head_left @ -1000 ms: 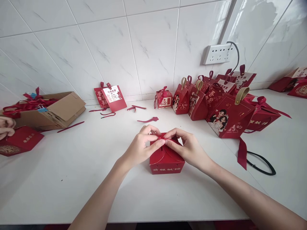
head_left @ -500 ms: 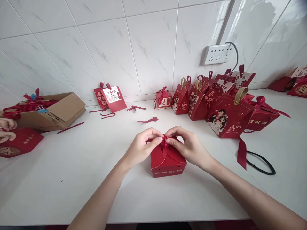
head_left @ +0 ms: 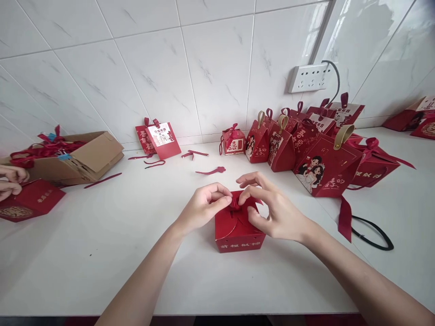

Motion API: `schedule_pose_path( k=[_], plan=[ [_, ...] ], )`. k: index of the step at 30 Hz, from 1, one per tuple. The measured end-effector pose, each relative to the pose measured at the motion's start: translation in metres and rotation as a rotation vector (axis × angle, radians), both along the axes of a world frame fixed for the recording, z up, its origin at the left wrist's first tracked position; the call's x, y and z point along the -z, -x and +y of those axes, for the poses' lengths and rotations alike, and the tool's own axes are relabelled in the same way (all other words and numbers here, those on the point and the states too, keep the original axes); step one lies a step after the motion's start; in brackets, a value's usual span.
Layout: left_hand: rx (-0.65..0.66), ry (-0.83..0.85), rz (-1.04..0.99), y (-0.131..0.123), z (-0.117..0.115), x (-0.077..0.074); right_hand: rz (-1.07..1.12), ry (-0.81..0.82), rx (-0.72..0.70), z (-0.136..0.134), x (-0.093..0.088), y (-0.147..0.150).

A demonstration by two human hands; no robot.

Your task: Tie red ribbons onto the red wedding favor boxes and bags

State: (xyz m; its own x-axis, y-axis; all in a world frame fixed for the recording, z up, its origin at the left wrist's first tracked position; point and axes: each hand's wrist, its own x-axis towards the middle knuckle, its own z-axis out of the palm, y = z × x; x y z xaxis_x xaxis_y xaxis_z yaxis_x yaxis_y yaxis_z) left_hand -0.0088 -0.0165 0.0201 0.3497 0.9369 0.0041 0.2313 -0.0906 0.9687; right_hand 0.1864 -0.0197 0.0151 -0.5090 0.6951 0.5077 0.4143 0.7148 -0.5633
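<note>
A red gift box with gold lettering on its front stands before me on the white table. At the middle of its lid sits a knotted red ribbon. My left hand pinches this ribbon between thumb and fingertips at the knot's left side. Over the right part of the lid, my right hand is open, thumb and fingers apart, with the index finger close to the knot. Whether that finger touches the ribbon I cannot tell. A ribbon end shows partly behind my right hand.
Finished red boxes crowd the right back. A small box and loose straps lie behind mine. At left are a cardboard box of ribbons and another person's hands on a red box. A black loop lies right.
My right hand has let go of the knot and spread its fingers, moving slightly right. My left hand keeps its pinch on the ribbon. The view has shifted a little.
</note>
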Motion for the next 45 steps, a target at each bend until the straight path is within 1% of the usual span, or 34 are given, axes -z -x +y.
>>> schedule_pose_path(
  k=[5,10,14,17,22,26,29,32,37,40,42,45],
  plan=[
    [0.016,-0.008,-0.003,0.002,0.000,0.000,-0.018,0.008,0.031,0.001,-0.001,-0.001],
    [-0.018,-0.105,0.099,0.002,-0.003,-0.004,-0.024,0.041,0.049,0.004,0.000,-0.003],
    [-0.062,-0.289,0.213,0.003,-0.007,-0.008,-0.011,0.147,0.033,0.004,-0.003,-0.006],
    [-0.069,-0.400,0.334,0.007,-0.008,-0.011,-0.010,0.246,0.062,0.002,-0.008,-0.007],
    [-0.054,-0.424,0.425,0.012,-0.011,-0.015,-0.076,0.322,0.126,-0.002,-0.015,-0.008],
    [-0.028,-0.457,0.490,0.016,-0.015,-0.018,-0.102,0.369,0.142,-0.002,-0.015,-0.011],
    [-0.010,-0.429,0.558,0.020,-0.016,-0.019,-0.112,0.412,0.137,0.001,-0.014,-0.015],
    [0.010,-0.369,0.585,0.023,-0.016,-0.020,-0.129,0.454,0.144,0.004,-0.011,-0.019],
    [0.040,-0.335,0.523,0.025,-0.013,-0.023,-0.160,0.445,0.142,0.009,-0.010,-0.027],
    [0.064,-0.313,0.486,0.024,-0.013,-0.023,-0.209,0.471,0.137,0.010,-0.011,-0.031],
    [0.077,-0.268,0.492,0.023,-0.012,-0.023,-0.203,0.494,0.126,0.011,-0.012,-0.032],
    [0.082,-0.135,0.501,0.021,-0.014,-0.026,-0.165,0.545,0.116,0.010,-0.012,-0.030]
  ],
)
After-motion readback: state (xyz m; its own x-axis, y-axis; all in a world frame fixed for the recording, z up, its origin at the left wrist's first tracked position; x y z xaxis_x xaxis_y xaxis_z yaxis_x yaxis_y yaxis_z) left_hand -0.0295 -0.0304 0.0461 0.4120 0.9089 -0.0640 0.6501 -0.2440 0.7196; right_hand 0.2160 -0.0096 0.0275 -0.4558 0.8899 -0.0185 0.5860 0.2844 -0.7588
